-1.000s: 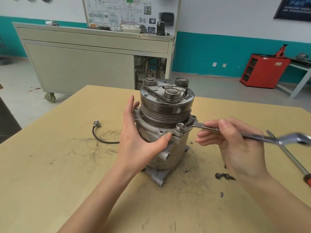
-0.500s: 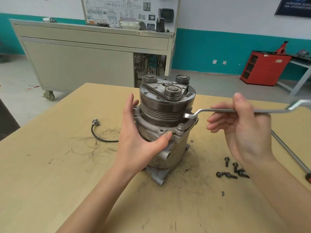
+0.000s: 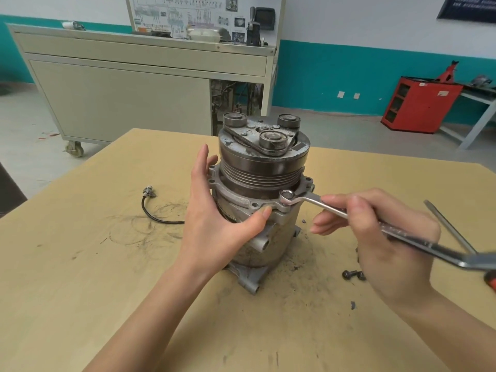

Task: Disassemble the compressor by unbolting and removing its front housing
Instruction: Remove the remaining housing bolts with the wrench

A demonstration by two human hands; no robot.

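Compressor (image 3: 284, 237) stands on end on the table (image 3: 80, 264), between the two grips, pulley (image 3: 263, 167) uppermost. The front housing (image 3: 236, 198) sits seated on the body just under the pulley. Left grip (image 3: 214, 229) is spread wide and flat: palm on the near side of the body, thumb stretched across to the housing's flange, fingers straight up past its far edge. We read this as a brace against the turning force, not a clasp. Right grip (image 3: 386, 253) is closed on the wrench (image 3: 316, 204), its shank pinched between thumb and curled fingers. The ring end reaches from it toward the left grip and sits over a bolt (image 3: 287, 195) on the flange ear nearest the right grip. The handle trails out past the wrist, blurred at its far end. Holding it well back from the ring should give leverage, and the cranked neck clears the flange. We judge the unbolting partly done: several flange holes near the left thumb look empty, and loose bolts (image 3: 352, 274) lie just below the right grip, partly hidden by it. A screwdriver (image 3: 448, 226) lies beyond the right grip, under the wrench's far end, and could foul a wide swing. The pulley overhangs the flange, so the ring has little room above. A black cable (image 3: 150, 213) with a plug lies well out beyond the left grip, clear of the work. Grit and dark smears ring the compressor's foot. Behind the table stand a wheeled cabinet (image 3: 134, 84) and a red cabinet (image 3: 421, 103), both far off.
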